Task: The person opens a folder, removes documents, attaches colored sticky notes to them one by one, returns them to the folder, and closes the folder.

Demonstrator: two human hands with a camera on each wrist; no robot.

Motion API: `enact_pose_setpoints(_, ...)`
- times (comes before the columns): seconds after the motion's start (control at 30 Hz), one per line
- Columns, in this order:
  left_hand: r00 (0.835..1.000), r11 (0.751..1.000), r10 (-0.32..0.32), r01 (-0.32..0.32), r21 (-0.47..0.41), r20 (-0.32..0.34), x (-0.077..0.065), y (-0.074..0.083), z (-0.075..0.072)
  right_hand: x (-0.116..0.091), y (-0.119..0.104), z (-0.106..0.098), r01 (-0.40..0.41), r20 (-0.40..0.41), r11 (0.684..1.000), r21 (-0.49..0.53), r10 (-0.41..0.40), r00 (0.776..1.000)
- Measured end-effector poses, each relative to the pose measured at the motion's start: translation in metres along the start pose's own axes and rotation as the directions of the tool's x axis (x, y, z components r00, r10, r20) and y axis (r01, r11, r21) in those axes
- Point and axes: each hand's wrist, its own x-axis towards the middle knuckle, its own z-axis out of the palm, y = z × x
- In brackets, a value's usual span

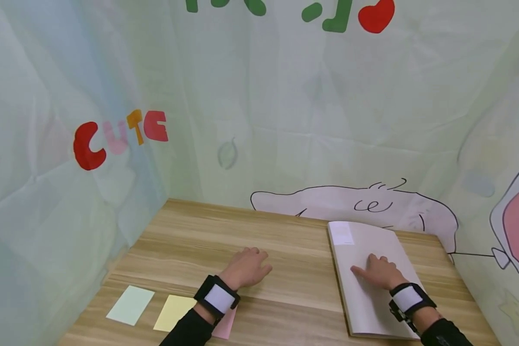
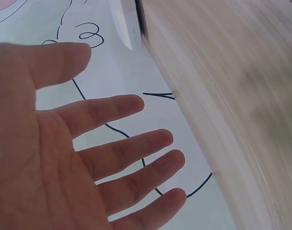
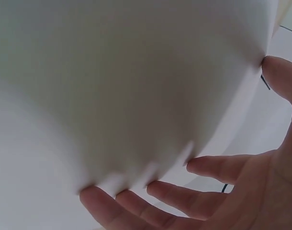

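Observation:
A thick white book or pad (image 1: 365,307) lies on the right side of the wooden table, a small pale label near its far left corner. My right hand (image 1: 378,273) rests on its cover, thumb out to the left. In the right wrist view, the fingertips (image 3: 91,196) touch the white surface with the fingers spread. My left hand (image 1: 247,268) is over the middle of the table, left of the book, holding nothing. Its fingers appear loosely extended and apart in the left wrist view, with the palm (image 2: 21,158) bare.
Near the front left are a pale green paper square (image 1: 130,305), a yellow one (image 1: 173,312) and a pink one (image 1: 226,327), the last two partly covered by the left arm. Printed fabric (image 1: 285,105) hangs behind and beside the wooden table (image 1: 285,240).

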Motion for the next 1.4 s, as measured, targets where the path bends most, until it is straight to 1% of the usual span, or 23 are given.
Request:
enact_pose_setpoints(0.27, 1.000, 0.999, 0.022, -0.022, 0.031, 0.000, -0.001, 0.002, 0.001, -0.001, -0.013, 0.005, 0.017, -0.002, 1.000, -0.016, -0.017, 1.000)
enact_pose_setpoints(0.43, 1.000, 1.000, 0.018, -0.019, 0.020, 0.009, -0.001, 0.003, 0.000, -0.003, -0.027, 0.006, 0.026, -0.004, 1.000, -0.003, -0.027, 1.000)
enact_pose_setpoints(0.7, 0.999, 0.999, 0.031, -0.031, 0.017, 0.019, 0.000, 0.006, 0.003, -0.002, -0.045, 0.013, 0.036, -0.013, 0.999, 0.002, -0.036, 0.999)
enact_pose_setpoints(1.0, 0.998, 0.998, 0.062, -0.063, 0.027, 0.021, 0.004, 0.008, 0.008, -0.002, -0.059, 0.014, 0.042, -0.032, 0.999, 0.022, -0.041, 0.999)
enact_pose_setpoints(1.23, 0.997, 0.998, 0.064, -0.064, 0.008, 0.046, 0.004, 0.012, 0.011, 0.001, -0.068, 0.019, 0.029, -0.032, 0.999, 0.036, -0.028, 0.999)
enact_pose_setpoints(1.4, 0.996, 0.998, 0.068, -0.068, -0.003, 0.057, 0.002, 0.015, 0.013, 0.003, -0.077, 0.021, 0.022, -0.039, 0.999, 0.026, -0.021, 0.999)
